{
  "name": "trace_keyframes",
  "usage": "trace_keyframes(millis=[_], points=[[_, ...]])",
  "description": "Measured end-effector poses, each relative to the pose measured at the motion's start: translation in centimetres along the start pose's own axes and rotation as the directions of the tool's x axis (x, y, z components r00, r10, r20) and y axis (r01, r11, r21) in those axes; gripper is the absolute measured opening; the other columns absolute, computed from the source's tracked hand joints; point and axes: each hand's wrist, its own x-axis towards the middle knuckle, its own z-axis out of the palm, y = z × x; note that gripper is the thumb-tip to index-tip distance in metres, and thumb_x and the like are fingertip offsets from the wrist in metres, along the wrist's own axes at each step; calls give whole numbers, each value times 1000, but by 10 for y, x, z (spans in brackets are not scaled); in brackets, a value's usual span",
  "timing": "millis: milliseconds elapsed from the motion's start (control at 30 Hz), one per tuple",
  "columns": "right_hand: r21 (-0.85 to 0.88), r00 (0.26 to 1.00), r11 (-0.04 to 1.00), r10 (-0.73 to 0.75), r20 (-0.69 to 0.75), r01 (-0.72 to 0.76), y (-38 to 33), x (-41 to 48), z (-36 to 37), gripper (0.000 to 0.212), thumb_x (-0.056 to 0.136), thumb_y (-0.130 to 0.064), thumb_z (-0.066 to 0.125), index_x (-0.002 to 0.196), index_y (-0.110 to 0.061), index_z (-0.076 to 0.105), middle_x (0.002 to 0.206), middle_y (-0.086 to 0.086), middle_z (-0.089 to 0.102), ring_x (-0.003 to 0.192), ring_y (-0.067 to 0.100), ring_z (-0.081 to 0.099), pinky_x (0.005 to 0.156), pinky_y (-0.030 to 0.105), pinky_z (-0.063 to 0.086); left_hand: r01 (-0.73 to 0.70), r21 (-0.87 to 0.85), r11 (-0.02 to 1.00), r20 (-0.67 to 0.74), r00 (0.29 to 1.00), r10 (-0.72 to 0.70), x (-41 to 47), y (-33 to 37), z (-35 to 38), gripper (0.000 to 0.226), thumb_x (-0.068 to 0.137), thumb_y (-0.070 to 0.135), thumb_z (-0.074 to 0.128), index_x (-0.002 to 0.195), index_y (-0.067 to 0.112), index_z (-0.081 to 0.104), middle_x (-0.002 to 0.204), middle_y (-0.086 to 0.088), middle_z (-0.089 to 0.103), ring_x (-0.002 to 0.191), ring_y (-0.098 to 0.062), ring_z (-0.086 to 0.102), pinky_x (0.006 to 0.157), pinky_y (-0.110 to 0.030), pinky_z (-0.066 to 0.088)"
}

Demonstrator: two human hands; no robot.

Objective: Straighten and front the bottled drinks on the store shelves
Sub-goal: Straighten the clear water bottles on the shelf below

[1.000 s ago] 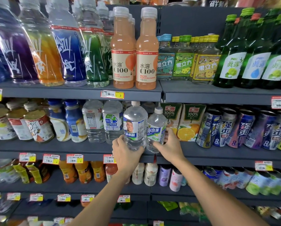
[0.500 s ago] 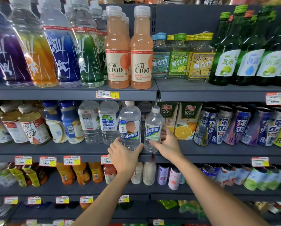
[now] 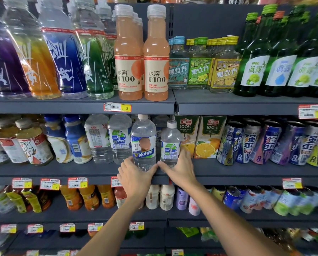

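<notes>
Two clear bottled drinks stand at the front of the middle shelf. The taller bottle has a blue label facing me. My left hand grips its base, thumb on the right side. Right beside it stands a smaller clear bottle with a green and white label. My right hand holds its lower part, fingers round the right side, thumb at the front. Both bottles stand upright on the shelf.
Clear water bottles and blue-capped bottles fill the shelf to the left. Orange juice cartons and cans stand to the right. Peach C100 bottles and green glass bottles sit on the shelf above. Lower shelves hold several more drinks.
Both bottles have been turned in my hands; the taller one's label now faces front, and the smaller one shows a different part of its label. My hands stay at the bottle bases.
</notes>
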Motion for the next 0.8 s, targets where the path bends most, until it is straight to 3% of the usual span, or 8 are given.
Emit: trace_keyframes(millis=[100,267,433,567,700,800], points=[[-4,998,1000,2,66,-1,5,0,-1,72,71,-44,80,133,-26,46,129,-5,50,125,18,51,101,33,42,2,5,1000,12,1000,-2,1,-1,0,94,61,68,83,126,10,49,119,-6,58,116,-29,51,98,-42,38],[-100,1000,995,13,-14,-14,1,0,-1,73,67,-60,82,120,-18,53,115,0,52,115,19,51,95,36,46,-14,-8,1000,38,999,14,0,-1,-3,94,63,65,83,127,7,50,121,-9,57,118,-32,50,99,-44,37],[-20,999,999,-28,29,28,8,-4,4,60,75,-52,75,121,-22,51,117,-2,55,118,20,50,97,35,44,-119,-24,993,81,989,121,-2,-15,-9,90,72,62,79,138,12,46,130,-6,57,124,-27,48,106,-43,37],[-54,1000,998,-10,23,11,9,-2,-1,81,69,-59,82,131,-17,49,120,-2,59,119,17,50,99,35,45,-134,-42,990,133,981,139,0,-18,-15,85,74,59,79,139,14,48,131,-2,58,126,-23,49,108,-43,35],[-42,972,998,-26,232,37,13,5,-12,62,75,-52,77,124,-29,47,120,-6,54,109,15,55,92,34,46,-188,-71,980,198,960,198,13,-26,-27,58,83,48,76,130,20,59,109,6,67,103,-17,61,99,-45,44],[-85,946,995,-27,323,58,16,13,-19,57,86,-40,73,135,-25,48,131,0,52,122,22,52,103,37,44,-232,-96,968,248,936,249,21,-27,-36,38,84,42,77,116,24,65,91,9,66,81,-10,61,78,-39,54]])
